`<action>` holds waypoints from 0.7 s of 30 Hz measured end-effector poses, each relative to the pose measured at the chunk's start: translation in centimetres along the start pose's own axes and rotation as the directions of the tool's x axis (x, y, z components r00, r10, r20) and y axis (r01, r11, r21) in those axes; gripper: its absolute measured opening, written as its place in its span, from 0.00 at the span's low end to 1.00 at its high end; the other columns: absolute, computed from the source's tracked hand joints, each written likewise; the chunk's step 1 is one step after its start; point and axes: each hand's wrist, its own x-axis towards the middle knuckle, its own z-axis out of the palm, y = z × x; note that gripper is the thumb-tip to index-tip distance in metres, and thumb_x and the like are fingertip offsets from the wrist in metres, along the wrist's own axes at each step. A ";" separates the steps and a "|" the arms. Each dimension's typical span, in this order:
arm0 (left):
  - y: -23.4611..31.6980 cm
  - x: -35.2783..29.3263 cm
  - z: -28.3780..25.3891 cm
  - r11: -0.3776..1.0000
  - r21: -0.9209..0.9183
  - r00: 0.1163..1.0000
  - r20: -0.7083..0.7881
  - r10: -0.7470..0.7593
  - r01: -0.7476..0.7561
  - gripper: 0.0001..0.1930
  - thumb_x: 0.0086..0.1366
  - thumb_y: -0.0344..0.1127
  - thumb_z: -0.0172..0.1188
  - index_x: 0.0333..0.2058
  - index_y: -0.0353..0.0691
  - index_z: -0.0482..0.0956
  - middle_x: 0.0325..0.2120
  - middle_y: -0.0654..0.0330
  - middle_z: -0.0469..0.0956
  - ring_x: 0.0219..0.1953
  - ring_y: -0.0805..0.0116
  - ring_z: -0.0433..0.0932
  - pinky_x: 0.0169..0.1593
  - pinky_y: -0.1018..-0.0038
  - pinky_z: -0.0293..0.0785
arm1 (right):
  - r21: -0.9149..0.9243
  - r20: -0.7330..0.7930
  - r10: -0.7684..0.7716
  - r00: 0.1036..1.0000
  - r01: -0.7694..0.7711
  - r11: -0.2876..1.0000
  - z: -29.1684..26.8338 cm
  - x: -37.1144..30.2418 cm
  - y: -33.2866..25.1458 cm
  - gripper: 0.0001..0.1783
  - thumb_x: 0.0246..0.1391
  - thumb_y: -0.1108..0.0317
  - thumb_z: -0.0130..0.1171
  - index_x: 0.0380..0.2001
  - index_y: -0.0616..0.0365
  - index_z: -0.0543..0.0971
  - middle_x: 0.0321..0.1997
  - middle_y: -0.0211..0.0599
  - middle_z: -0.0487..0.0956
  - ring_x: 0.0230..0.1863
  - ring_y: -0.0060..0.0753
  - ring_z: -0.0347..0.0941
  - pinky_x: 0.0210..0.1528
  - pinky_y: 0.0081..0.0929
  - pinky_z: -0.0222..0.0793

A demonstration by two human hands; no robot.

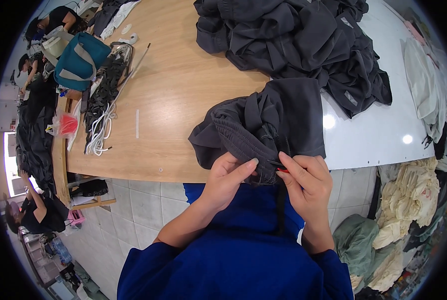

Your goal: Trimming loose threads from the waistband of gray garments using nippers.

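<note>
A dark grey garment (298, 115) with a gathered elastic waistband (246, 142) lies bunched at the table's front edge. My left hand (223, 180) is closed on the waistband, thumb on top. Loose threads hang from the waistband's near end, between my hands. In my right hand (308, 182) a small pointed tool (282, 170), red with a dark tip, is pinched between thumb and fingers. Its tip touches or nearly touches the waistband, and most of it is hidden, so its exact kind is unclear. A dark strap or cord hangs below that hand.
A heap of dark grey garments (293, 40) lies beyond, across the wooden and white tabletops. At left are white cords (101, 127), dark straps (106, 85) and a teal bag (81, 60). Cream cloth (408, 192) and green cloth (356, 240) are piled at right. Several people work at far left.
</note>
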 end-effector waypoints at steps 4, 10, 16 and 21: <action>0.1 0.1 -0.7 0.995 -0.088 0.998 0.039 -0.053 0.056 0.11 0.64 0.30 0.54 0.45 0.38 0.74 0.38 0.62 0.77 0.37 0.77 0.75 0.41 0.81 0.72 | 0.037 -0.078 0.030 0.996 -0.028 0.999 0.4 -0.3 0.1 0.21 0.34 0.75 0.67 0.38 0.55 0.82 0.28 0.31 0.75 0.25 0.30 0.66 0.28 0.23 0.61; 0.3 0.1 -0.1 0.998 -0.043 0.999 0.015 -0.044 0.045 0.10 0.63 0.29 0.56 0.44 0.38 0.74 0.36 0.62 0.77 0.36 0.77 0.75 0.39 0.80 0.73 | 0.030 0.009 0.050 0.999 -0.050 0.998 -0.1 -0.4 -0.2 0.22 0.34 0.76 0.67 0.40 0.58 0.81 0.29 0.33 0.75 0.27 0.32 0.67 0.31 0.24 0.61; -0.2 0.2 -0.4 0.999 -0.029 0.999 0.037 -0.027 0.028 0.10 0.63 0.27 0.55 0.44 0.36 0.73 0.38 0.59 0.77 0.36 0.75 0.76 0.40 0.78 0.74 | -0.011 -0.002 0.037 0.999 -0.037 0.999 -0.1 -0.3 -0.5 0.22 0.34 0.75 0.67 0.40 0.58 0.81 0.28 0.33 0.75 0.27 0.31 0.66 0.30 0.25 0.61; -0.3 0.2 -0.6 1.000 0.005 1.000 0.021 -0.006 0.006 0.11 0.64 0.26 0.53 0.45 0.34 0.72 0.39 0.57 0.77 0.38 0.73 0.77 0.42 0.76 0.75 | -0.024 0.009 0.016 1.000 -0.016 1.000 -0.1 -0.2 -0.3 0.22 0.34 0.75 0.66 0.40 0.58 0.81 0.28 0.33 0.74 0.27 0.31 0.66 0.30 0.25 0.61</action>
